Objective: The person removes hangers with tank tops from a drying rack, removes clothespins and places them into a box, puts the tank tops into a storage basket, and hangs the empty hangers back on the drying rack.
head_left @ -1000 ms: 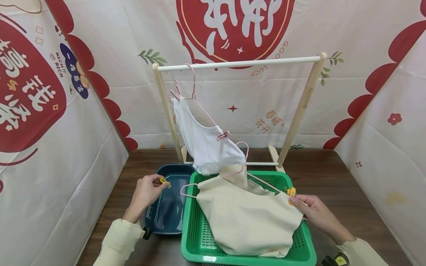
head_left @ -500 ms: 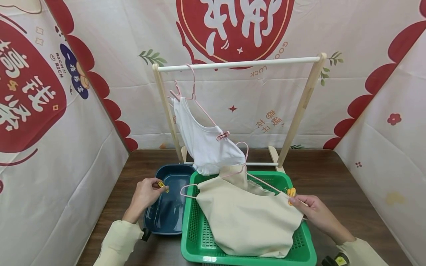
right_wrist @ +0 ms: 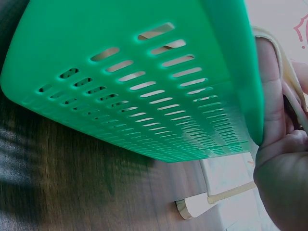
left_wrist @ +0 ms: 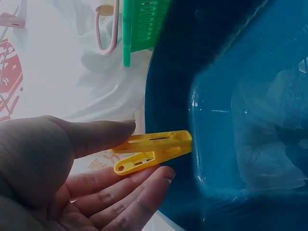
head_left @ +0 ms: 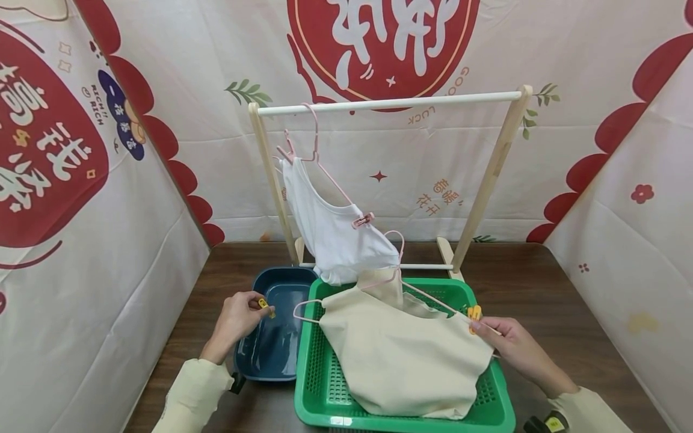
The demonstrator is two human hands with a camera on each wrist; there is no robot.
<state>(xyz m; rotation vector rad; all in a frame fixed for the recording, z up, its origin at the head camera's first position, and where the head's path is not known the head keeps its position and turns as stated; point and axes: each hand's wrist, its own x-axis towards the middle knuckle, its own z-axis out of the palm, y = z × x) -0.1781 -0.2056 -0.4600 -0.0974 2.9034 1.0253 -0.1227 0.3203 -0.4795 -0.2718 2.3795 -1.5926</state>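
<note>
My left hand [head_left: 236, 320] pinches a yellow clothespin [left_wrist: 156, 147] between thumb and fingers, above the left side of a dark blue basin [head_left: 278, 343]. A cream sleeveless top [head_left: 406, 355] on a pink hanger [head_left: 428, 296] lies over a green basket [head_left: 314, 385]. At the top's right shoulder, my right hand [head_left: 514, 344] grips the cloth and hanger end. A second yellow clothespin [head_left: 473, 319] sits at that shoulder, beside my right thumb; whether it is clipped on is hard to tell. In the right wrist view, the basket wall hides most of the top.
Behind the basket stands a small rack [head_left: 390, 104] with wooden legs. A white top [head_left: 338, 225] hangs from its rail at the left on a pink hanger, with a pink clip [head_left: 363, 220] at one shoulder. Printed cloth walls [head_left: 612, 252] enclose the wooden table [head_left: 568, 300].
My left hand has shifted slightly down and left, and the clothespin in it has tilted a little. My right hand, the cream top and the basket have stayed put.
</note>
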